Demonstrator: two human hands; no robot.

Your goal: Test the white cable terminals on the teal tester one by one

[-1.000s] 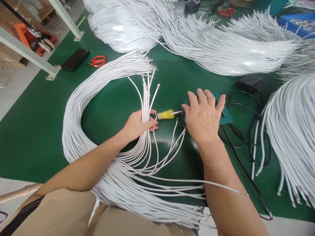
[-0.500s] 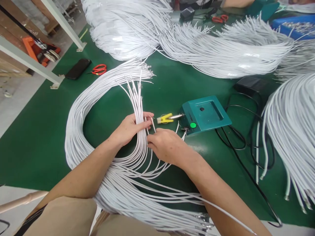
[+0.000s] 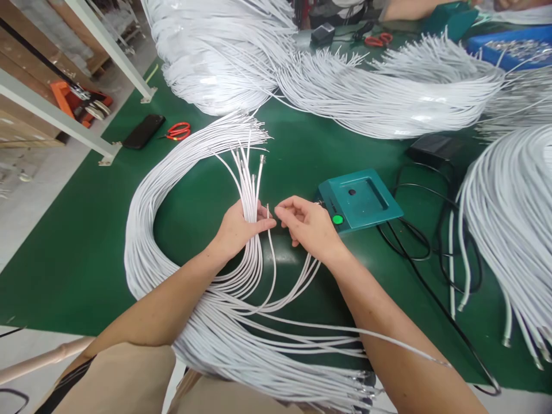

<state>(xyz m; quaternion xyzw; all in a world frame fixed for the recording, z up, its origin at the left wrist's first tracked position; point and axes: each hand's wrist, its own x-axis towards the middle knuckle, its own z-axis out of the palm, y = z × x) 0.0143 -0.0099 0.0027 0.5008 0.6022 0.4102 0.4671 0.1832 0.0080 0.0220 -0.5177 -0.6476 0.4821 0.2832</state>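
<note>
Head view, taking the teal box (image 3: pixel 360 198) as the landmark. Far to its left, near the table edge, lie a black phone (image 3: pixel 144 131) and red scissors (image 3: pixel 178 130). Closer in, a big loop of white cables (image 3: pixel 142 230) curves round toward the person. Just left of the box, the left hand (image 3: pixel 236 230) is closed round a small bunch of cable ends (image 3: pixel 250 184) that stand fanned above the fist. The right hand (image 3: pixel 308 224), touching the box's near left corner, pinches a single cable (image 3: pixel 271 253) between thumb and forefinger, the other fingers curled. Judging by this, only one end is being handled; the held bunch and the loop look still to be done. Right of the box lie black cords (image 3: pixel 431 253) and more white cables (image 3: pixel 509 230).
</note>
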